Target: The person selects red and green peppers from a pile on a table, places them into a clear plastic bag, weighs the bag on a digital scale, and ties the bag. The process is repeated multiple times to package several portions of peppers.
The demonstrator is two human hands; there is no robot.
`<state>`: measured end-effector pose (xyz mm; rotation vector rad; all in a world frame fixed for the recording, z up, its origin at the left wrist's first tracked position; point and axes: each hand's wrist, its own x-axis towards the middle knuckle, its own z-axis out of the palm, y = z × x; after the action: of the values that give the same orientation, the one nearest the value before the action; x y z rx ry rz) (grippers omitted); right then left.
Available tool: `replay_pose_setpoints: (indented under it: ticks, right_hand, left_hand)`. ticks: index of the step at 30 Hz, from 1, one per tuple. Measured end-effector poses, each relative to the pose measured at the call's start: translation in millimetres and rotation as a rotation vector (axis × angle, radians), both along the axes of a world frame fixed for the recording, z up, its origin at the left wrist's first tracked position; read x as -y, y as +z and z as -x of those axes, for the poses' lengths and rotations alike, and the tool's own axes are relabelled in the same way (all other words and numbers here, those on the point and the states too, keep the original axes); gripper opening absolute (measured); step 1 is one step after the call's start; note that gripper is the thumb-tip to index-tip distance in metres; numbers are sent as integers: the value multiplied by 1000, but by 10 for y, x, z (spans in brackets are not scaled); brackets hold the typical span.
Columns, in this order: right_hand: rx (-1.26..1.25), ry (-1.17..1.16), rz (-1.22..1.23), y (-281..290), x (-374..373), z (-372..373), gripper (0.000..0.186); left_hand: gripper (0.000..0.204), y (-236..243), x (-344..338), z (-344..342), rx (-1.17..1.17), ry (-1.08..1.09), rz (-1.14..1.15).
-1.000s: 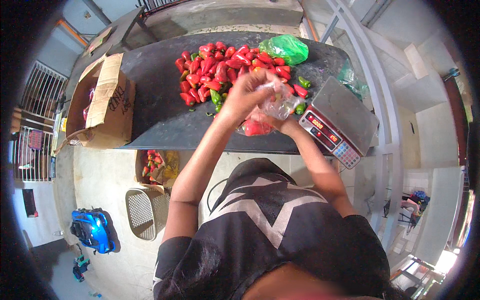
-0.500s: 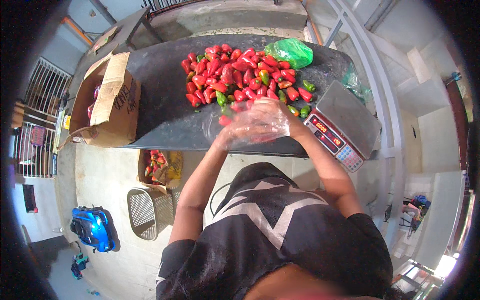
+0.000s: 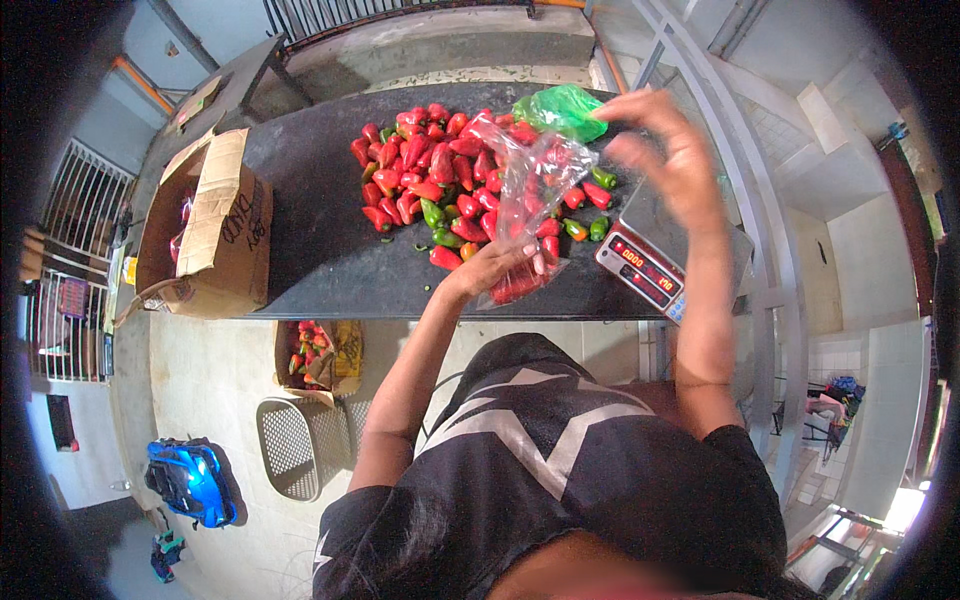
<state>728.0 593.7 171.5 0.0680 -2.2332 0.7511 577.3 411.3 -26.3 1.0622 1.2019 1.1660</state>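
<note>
My left hand (image 3: 505,268) is closed round the gathered middle of a clear plastic bag (image 3: 527,195) near the table's front edge. Red contents, apparently peppers, show in the bag's lower end, while its loose upper part stands out toward the pile. Raised to the right, my right hand (image 3: 672,150) has its thumb and fingers apart and is partly smeared by motion; nothing shows in it. It is close to a green plastic bag (image 3: 560,112). Beyond my left hand lies a heap of red peppers (image 3: 425,155) with a few green ones.
A digital scale (image 3: 640,270) with a lit red display stands on the dark table (image 3: 320,250), below my right hand. At the table's left is an open cardboard box (image 3: 228,215). Below are another box with peppers (image 3: 310,350), a plastic basket (image 3: 290,450) and a blue object (image 3: 190,482).
Both hands were together at the clear bag. My right hand has come away up and to the right, while my left hand keeps the bag, whose upper part now stands stretched out.
</note>
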Motion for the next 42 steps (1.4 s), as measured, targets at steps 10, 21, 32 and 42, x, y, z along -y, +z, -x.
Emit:
replay_pose_setpoints:
  ticks: [10, 21, 32, 42]
  right_hand:
    - [-49, -134, 420, 29, -87, -72, 15]
    - [376, 289, 1000, -1544, 442, 333, 64]
    - [-148, -230, 645, -582, 398, 44, 12]
    - [686, -116, -223, -1619, 626, 367, 32]
  left_hand:
    - [37, -281, 63, 108, 90, 63, -106]
    - [33, -311, -46, -10, -327, 131, -6]
    - [33, -598, -49, 101, -963, 429, -93]
    - [33, -285, 7, 217, -1055, 375, -276]
